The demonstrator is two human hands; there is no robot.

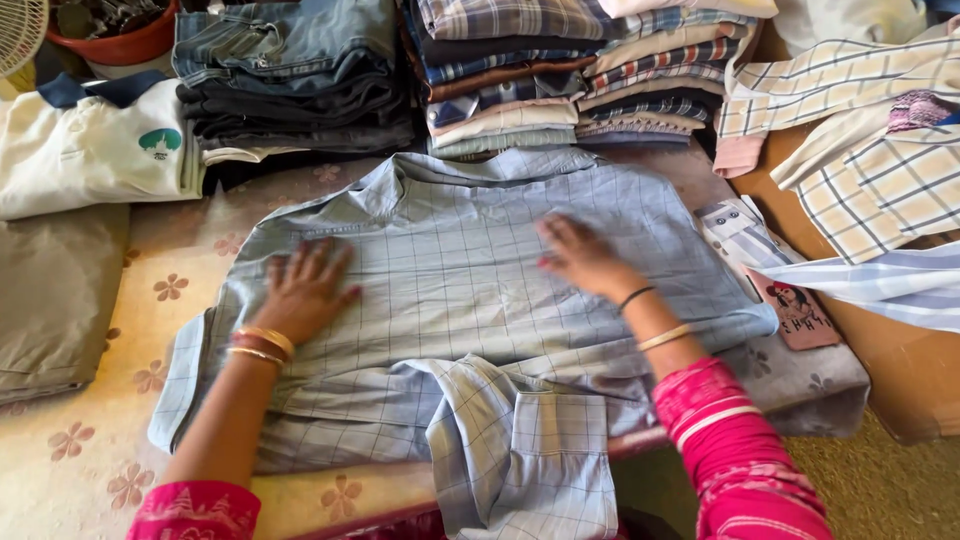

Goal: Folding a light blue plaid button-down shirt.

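Observation:
A light blue checked shirt (460,250) lies spread face down on the flower-patterned table cover (170,290), collar toward the far side and a sleeve folded over near the front edge. My left hand (303,288) rests flat on the shirt's left half, fingers spread, with bangles at the wrist. My right hand (580,258) lies flat on the right half and looks blurred from motion. Neither hand holds anything.
Behind the shirt stand a stack of folded jeans (290,75) and a stack of folded checked shirts (580,70). A white polo shirt (95,145) and an olive cloth (55,295) lie at left. Loose checked shirts (870,150) and a small printed garment (795,310) lie at right.

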